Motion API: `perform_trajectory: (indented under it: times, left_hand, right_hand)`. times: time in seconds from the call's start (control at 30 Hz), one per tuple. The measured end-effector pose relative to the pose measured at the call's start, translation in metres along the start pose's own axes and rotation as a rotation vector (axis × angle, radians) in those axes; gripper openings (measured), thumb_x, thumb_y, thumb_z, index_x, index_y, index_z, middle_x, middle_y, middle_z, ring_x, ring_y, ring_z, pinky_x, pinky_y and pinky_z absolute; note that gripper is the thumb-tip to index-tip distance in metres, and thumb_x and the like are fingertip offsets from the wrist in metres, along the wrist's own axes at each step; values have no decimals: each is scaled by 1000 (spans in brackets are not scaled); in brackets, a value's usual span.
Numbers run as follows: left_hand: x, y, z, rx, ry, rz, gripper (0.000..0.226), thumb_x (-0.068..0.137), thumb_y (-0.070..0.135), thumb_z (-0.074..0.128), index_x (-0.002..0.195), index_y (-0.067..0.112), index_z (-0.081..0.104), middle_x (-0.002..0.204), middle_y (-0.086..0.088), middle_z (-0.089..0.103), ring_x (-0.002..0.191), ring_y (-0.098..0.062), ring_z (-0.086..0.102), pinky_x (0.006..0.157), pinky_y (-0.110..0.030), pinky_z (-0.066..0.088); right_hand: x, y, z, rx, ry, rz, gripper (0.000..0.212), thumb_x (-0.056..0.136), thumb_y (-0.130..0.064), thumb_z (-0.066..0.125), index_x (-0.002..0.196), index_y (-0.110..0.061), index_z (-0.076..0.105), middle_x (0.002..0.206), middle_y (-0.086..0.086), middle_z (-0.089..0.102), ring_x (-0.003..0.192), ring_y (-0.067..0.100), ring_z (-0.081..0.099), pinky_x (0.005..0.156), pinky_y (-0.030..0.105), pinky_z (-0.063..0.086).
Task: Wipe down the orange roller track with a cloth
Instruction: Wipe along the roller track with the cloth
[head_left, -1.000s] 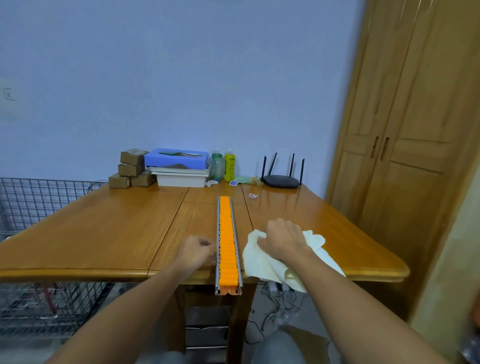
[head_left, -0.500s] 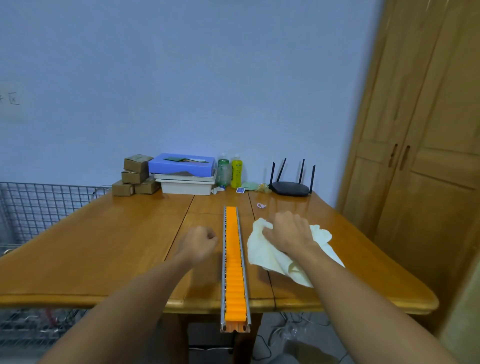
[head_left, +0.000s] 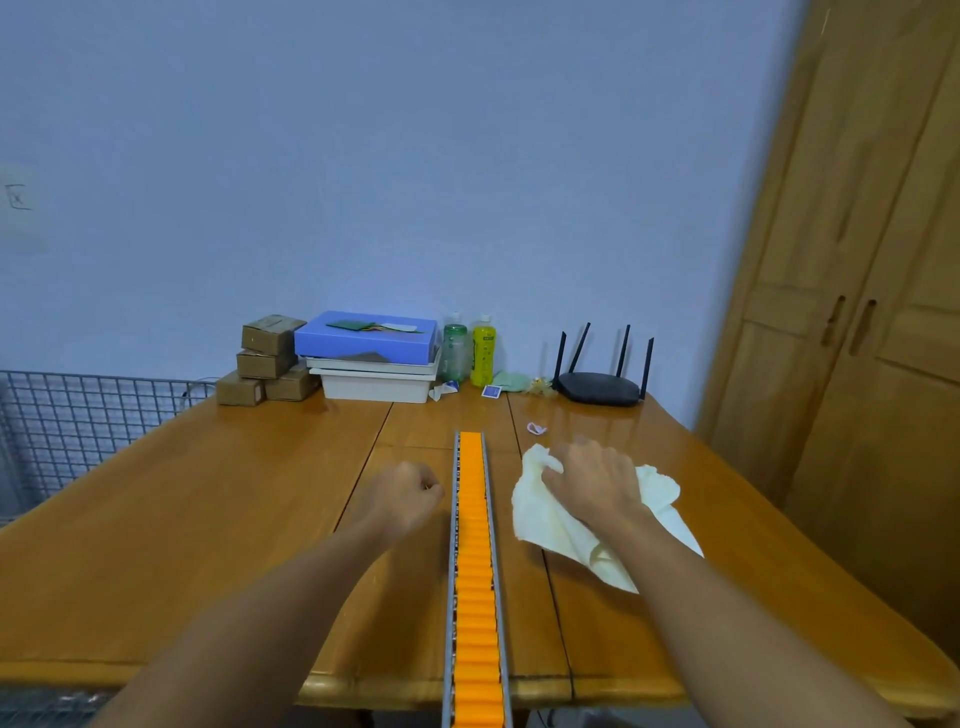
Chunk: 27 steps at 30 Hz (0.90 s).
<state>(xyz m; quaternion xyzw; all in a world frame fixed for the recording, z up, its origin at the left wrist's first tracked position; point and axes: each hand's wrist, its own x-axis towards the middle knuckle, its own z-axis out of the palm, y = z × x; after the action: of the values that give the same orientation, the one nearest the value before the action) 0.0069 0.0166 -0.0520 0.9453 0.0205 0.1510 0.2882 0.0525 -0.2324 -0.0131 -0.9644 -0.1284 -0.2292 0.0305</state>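
Observation:
An orange roller track (head_left: 475, 561) in a grey metal frame lies lengthwise down the middle of the wooden table (head_left: 208, 509), its near end over the front edge. To its right lies a pale yellow cloth (head_left: 540, 512), crumpled. My right hand (head_left: 592, 480) rests on top of the cloth with fingers curled into its folds. My left hand (head_left: 402, 491) sits just left of the track as a loose fist, holding nothing, close to the grey rail.
Along the back edge stand brown boxes (head_left: 265, 358), a blue box on white trays (head_left: 371, 353), two bottles (head_left: 470, 348) and a black router (head_left: 597, 384). A wire cage (head_left: 78, 415) is at the left, a wooden wardrobe (head_left: 857, 312) at the right.
The view has shifted closer over the table. Both hands have moved farther along the table; the left hand has come off the track's rail and the right hand has carried the cloth with it.

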Motion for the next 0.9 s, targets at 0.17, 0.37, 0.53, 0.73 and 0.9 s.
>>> perform_trajectory:
  times: [0.17,0.37,0.53,0.73,0.9]
  left_hand:
    - [14,-9,15,7,-18,0,21,102,24,56,108,14,74,95,0,73,86,-12,67,79,-34,59]
    - [22,-21,26,20,-49,-29,19,102,24,55,105,17,73,93,0,72,84,-13,67,73,-32,56]
    - [24,-22,35,-21,-76,-39,17,102,21,55,101,19,72,91,-2,72,82,-12,66,71,-29,56]
    - [22,-20,42,-39,-86,-46,17,102,21,56,101,18,73,85,-3,72,79,-17,68,64,-28,51]
    - [21,-18,44,-34,-90,-60,16,102,23,56,101,19,72,86,-2,72,83,-18,69,73,-34,58]
  right_hand:
    - [9,8,36,-12,-54,17,37,98,-48,50,127,-32,66,107,-3,64,84,18,63,66,28,49]
    - [6,17,70,21,-95,44,39,100,-46,48,135,-35,61,115,-4,61,90,16,61,66,25,44]
    - [-3,21,91,-13,-159,83,45,101,-53,42,143,-37,52,144,-1,50,127,20,47,102,40,38]
    - [-10,20,101,-12,-250,160,56,99,-64,28,149,-42,38,158,-5,36,144,24,29,115,54,19]
    - [-15,22,105,8,-339,187,69,95,-74,11,157,-44,15,168,-7,11,153,30,6,116,66,-5]
